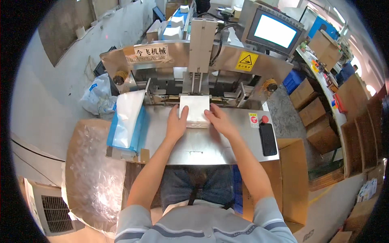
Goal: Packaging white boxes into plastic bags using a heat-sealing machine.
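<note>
A square white stack (194, 108), which looks like folded paper napkins, rests on the metal worktop (190, 146) at the mouth of a machine. My left hand (176, 122) presses against its left side, thumb along the near left edge. From the right, my right hand (220, 120) holds the opposite side, with fingers reaching toward the far corner. The stack is between both hands. Directly behind it stands the machine's upright metal column (201, 46). The undersides of my fingers are partly hidden.
Left of my hands lies a blue packet with white film sheets (129, 121). A black phone (267, 139) and a red button (264, 119) are on the right. The machine's crossbar (227, 56) spans ahead, below a monitor (275, 30). Cartons (291, 182) and a box of clear bags (95, 174) flank me.
</note>
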`<state>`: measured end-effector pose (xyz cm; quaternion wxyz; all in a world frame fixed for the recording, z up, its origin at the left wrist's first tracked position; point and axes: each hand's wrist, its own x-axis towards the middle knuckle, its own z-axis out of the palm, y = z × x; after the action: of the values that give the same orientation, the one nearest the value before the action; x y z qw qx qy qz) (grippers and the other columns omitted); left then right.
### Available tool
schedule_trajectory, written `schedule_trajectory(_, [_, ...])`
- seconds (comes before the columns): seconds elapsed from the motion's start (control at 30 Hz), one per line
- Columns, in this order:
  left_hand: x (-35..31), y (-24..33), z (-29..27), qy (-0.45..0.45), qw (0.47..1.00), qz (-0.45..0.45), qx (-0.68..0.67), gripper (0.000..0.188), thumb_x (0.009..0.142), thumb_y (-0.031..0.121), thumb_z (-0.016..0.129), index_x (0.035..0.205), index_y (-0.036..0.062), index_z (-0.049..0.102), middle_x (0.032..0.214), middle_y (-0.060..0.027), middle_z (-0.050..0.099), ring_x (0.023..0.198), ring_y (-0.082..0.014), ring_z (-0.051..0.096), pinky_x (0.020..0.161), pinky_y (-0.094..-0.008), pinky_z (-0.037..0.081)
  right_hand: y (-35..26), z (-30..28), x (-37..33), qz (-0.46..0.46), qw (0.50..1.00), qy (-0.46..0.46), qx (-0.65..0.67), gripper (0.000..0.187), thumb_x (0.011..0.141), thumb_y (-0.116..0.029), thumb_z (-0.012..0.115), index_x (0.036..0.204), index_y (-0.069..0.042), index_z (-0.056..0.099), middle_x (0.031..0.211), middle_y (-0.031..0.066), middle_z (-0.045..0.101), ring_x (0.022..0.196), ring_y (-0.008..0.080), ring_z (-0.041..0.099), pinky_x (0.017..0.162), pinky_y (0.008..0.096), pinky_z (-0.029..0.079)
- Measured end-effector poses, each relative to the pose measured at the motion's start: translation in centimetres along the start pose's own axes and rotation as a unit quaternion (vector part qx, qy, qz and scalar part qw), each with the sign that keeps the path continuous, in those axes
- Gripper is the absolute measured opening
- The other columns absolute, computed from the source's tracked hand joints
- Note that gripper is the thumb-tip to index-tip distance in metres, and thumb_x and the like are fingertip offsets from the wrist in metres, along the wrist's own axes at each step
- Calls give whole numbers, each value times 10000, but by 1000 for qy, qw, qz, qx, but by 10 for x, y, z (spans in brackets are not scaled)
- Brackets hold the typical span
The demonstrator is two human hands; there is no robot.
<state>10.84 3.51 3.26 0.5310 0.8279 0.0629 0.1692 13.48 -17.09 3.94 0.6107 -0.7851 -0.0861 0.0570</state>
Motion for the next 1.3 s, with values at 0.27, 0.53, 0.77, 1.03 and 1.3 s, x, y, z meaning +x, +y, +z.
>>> schedule_trajectory(0.27, [-22, 6, 2, -44, 962, -70, -259, 645, 836, 304, 808, 1265, -44, 475, 1190, -190, 619, 1095, -328, 613, 958, -415, 475, -9, 4, -27, -37, 991, -27, 124, 527, 960, -281, 655, 1382, -4, 506, 1242, 116, 633, 1106, 157, 586, 962, 306, 472])
schedule_trajectory(0.53, [-124, 50, -10, -104, 931, 340, 77, 872, 690, 133, 853, 1425, 12, 401, 1412, -226, 481, 1272, -450, 471, 1107, -499, 353, -15, -48, -102, 181, 954, 73, 227, 735, 962, -433, 631, 1519, -51, 339, 1223, 90, 600, 1054, 210, 623, 768, 355, 572])
schedule_trajectory(0.77, [-138, 68, 0, -201, 947, 248, 32, 639, 741, 154, 816, 1305, 21, 545, 1256, -180, 620, 1180, -378, 577, 1054, -462, 414, -1, -55, -144, 190, 948, 31, 254, 1136, 819, -359, 801, 1543, 81, 43, 1360, 318, 472, 1104, 326, 638, 747, 410, 601])
schedule_trajectory(1.03, [-3, 40, 72, -206, 902, 281, 253, 574, 975, 417, 561, 1436, 81, 497, 1461, -322, 431, 1380, -466, 390, 1144, -503, 319, 5, -77, -185, 135, 948, 95, 271, 1144, 746, -188, 855, 1549, 69, 81, 1414, 295, 437, 1275, 316, 516, 1060, 389, 434])
schedule_trajectory(1.3, [37, 24, 131, -286, 874, 227, 320, 627, 966, 547, 501, 1360, 68, 589, 1511, -348, 333, 1429, -494, 286, 1166, -537, 267, 35, -197, -286, 83, 917, 351, 168, 984, 729, -167, 827, 1516, 50, 277, 1355, 180, 547, 1232, 269, 550, 1062, 389, 431])
